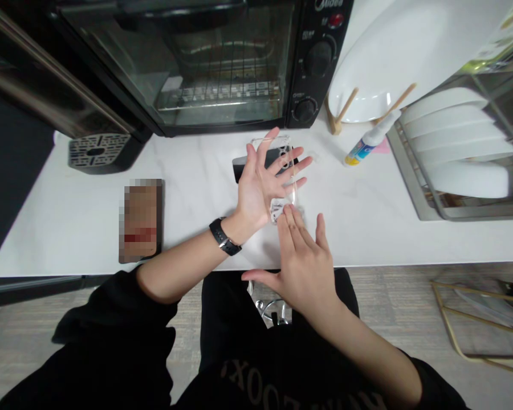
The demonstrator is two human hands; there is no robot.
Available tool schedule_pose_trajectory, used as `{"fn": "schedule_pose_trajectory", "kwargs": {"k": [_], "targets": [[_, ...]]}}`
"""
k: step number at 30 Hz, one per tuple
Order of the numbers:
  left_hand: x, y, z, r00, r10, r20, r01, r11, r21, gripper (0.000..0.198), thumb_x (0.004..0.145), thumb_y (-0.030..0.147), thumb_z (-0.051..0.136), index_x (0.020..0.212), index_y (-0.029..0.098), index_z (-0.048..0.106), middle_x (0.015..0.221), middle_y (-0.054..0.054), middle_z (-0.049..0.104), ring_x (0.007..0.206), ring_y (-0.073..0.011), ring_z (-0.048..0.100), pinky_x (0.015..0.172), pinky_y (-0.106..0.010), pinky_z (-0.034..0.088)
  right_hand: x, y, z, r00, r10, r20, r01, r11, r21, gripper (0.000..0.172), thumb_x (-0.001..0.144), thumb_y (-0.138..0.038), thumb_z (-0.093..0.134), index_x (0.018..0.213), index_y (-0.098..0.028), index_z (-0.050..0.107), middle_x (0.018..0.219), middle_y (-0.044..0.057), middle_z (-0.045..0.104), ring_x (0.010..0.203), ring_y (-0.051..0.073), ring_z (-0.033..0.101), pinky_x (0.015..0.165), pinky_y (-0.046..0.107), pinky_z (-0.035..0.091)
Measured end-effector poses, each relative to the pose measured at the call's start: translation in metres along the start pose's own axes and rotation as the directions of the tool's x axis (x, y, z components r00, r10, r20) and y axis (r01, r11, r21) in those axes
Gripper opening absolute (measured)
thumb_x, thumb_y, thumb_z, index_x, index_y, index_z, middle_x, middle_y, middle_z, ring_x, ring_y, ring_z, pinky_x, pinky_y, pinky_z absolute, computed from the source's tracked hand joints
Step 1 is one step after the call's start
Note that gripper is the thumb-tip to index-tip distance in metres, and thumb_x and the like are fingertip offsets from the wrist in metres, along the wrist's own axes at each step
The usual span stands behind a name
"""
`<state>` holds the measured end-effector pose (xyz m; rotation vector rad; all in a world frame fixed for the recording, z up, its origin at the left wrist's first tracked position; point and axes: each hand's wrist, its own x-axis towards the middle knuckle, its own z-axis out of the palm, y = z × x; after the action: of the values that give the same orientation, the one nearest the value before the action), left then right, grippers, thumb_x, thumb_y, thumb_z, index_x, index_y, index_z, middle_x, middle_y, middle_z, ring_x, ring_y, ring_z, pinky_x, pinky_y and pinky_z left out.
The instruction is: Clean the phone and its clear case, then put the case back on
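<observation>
My left hand (259,185) is turned palm up with its fingers spread, a black watch (224,236) on its wrist. It overlaps a clear phone case (294,191); whether the palm lies over or under the case I cannot tell. Behind these fingers sits a dark, flat object that looks like a phone (238,169), mostly hidden. My right hand (301,250) is palm down, fingers stretched forward and thumb out to the side. Its fingertips meet the lower end of the case, beside a crumpled-looking clear patch (276,210).
A black toaster oven (222,122) stands behind the hands. To the left are a drip tray (96,152) and a tablet or phone with a blurred screen (140,222). On the right are a spray bottle (371,139), a white platter (385,62) and a dish rack (410,188).
</observation>
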<state>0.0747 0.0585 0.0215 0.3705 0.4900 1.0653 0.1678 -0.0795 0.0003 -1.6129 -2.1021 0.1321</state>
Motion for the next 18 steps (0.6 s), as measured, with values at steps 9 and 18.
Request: {"fn": "schedule_pose_trajectory", "kwargs": {"k": [9, 18], "targets": [[-0.001, -0.002, 0.001, 0.998, 0.062, -0.014, -0.060, 0.989, 0.138, 0.064, 0.111, 0.070, 0.027, 0.166, 0.041, 0.043, 0.127, -0.006, 0.077, 0.142, -0.0336, 0.066, 0.123, -0.060, 0.046, 0.025, -0.002, 0.015, 0.998, 0.045, -0.054, -0.042, 0.998, 0.049, 0.127, 0.091, -0.095, 0.038, 0.157, 0.014, 0.042, 0.166, 0.039, 0.043, 0.160, 0.046, 0.045, 0.131, 0.066, 0.036], [-0.001, -0.010, 0.004, 0.991, -0.127, -0.031, 0.125, 0.991, -0.051, 0.056, 0.112, 0.065, 0.033, 0.162, 0.047, 0.047, 0.138, -0.005, 0.075, 0.144, -0.0332, 0.065, 0.117, -0.061, 0.052, 0.069, 0.006, 0.014, 0.995, 0.060, -0.079, -0.054, 0.996, 0.068, 0.126, 0.092, -0.093, 0.042, 0.161, 0.012, 0.039, 0.171, 0.035, 0.038, 0.165, 0.045, 0.035, 0.136, 0.063, 0.029]]}}
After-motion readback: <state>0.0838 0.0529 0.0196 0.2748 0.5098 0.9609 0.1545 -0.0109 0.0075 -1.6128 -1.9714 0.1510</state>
